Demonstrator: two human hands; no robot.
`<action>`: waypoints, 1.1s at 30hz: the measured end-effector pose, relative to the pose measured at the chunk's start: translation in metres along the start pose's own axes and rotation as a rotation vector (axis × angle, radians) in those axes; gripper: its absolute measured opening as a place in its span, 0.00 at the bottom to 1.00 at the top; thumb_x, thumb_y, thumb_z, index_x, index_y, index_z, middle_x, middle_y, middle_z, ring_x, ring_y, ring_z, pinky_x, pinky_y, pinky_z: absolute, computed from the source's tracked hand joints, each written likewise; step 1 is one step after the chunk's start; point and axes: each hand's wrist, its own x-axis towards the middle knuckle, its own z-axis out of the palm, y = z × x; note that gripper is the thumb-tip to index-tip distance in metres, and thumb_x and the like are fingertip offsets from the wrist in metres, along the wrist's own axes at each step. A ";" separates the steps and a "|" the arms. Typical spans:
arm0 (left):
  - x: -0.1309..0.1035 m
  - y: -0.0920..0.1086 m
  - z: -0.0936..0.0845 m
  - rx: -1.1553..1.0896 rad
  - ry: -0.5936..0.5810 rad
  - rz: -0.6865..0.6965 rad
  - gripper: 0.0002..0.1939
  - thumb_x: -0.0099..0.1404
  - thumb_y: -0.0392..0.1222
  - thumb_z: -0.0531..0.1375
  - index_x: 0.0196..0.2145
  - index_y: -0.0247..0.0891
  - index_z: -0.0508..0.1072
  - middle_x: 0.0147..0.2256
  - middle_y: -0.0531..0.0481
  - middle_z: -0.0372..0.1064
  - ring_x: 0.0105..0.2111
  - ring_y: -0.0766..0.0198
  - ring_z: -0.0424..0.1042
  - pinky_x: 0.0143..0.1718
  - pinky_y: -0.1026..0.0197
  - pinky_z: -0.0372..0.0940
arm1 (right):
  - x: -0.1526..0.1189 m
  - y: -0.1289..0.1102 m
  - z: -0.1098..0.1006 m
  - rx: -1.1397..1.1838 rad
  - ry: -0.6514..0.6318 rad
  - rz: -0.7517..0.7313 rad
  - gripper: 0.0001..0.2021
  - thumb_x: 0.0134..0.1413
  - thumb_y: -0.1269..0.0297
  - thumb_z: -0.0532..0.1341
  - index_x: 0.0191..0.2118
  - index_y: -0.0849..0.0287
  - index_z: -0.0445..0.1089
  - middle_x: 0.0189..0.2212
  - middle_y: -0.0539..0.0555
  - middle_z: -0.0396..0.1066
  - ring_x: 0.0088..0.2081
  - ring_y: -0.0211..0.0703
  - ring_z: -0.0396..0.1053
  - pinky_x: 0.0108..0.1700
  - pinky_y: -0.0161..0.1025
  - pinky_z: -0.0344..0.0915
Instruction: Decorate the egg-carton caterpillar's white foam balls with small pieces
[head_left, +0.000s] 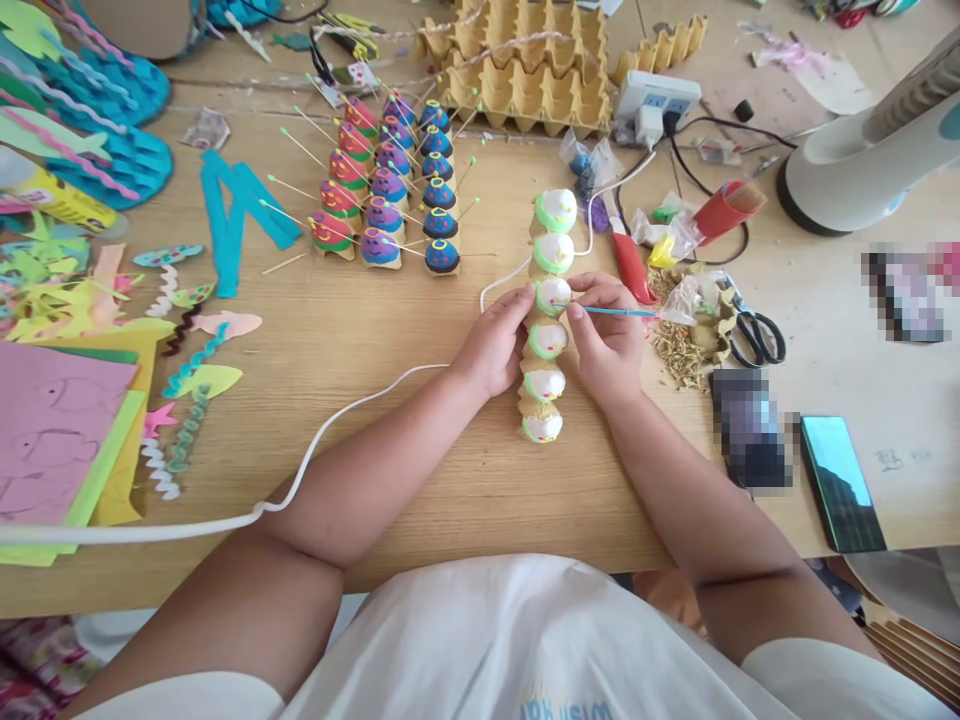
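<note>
Wh. shirt [480, 640], L hand [495, 340] w/ pinch on carton strip [548, 341], R hand [609, 340] ditto, blue stick [621, 312]

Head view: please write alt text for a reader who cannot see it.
A person's left hand holds a row of six white-and-green egg-carton bumps at a wooden table; the right hand points a blue stick at one. Three rows of red, purple and blue bumps stand to the left.

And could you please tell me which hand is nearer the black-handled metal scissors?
Right: the right hand lies left of the scissors; the left hand is farther left, holding the white-and-green egg-carton strip.
</note>
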 end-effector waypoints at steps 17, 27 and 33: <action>0.002 0.000 -0.001 0.057 0.004 0.036 0.10 0.78 0.46 0.61 0.43 0.40 0.81 0.38 0.45 0.84 0.53 0.46 0.83 0.47 0.56 0.77 | 0.001 -0.001 0.002 -0.027 0.013 0.002 0.09 0.65 0.50 0.70 0.39 0.48 0.76 0.45 0.50 0.78 0.51 0.45 0.76 0.60 0.50 0.71; 0.002 -0.002 -0.004 0.183 -0.036 0.086 0.10 0.74 0.52 0.66 0.43 0.46 0.81 0.39 0.48 0.85 0.51 0.48 0.84 0.46 0.54 0.79 | 0.002 0.007 0.002 -0.047 0.015 -0.077 0.09 0.65 0.52 0.70 0.39 0.49 0.75 0.45 0.50 0.78 0.50 0.46 0.77 0.57 0.52 0.73; 0.003 -0.003 -0.004 0.229 -0.055 0.136 0.10 0.75 0.49 0.64 0.37 0.45 0.82 0.40 0.48 0.85 0.54 0.46 0.83 0.50 0.51 0.77 | 0.001 0.006 0.003 -0.052 0.019 -0.075 0.09 0.66 0.52 0.69 0.39 0.49 0.74 0.45 0.50 0.78 0.50 0.46 0.77 0.57 0.52 0.74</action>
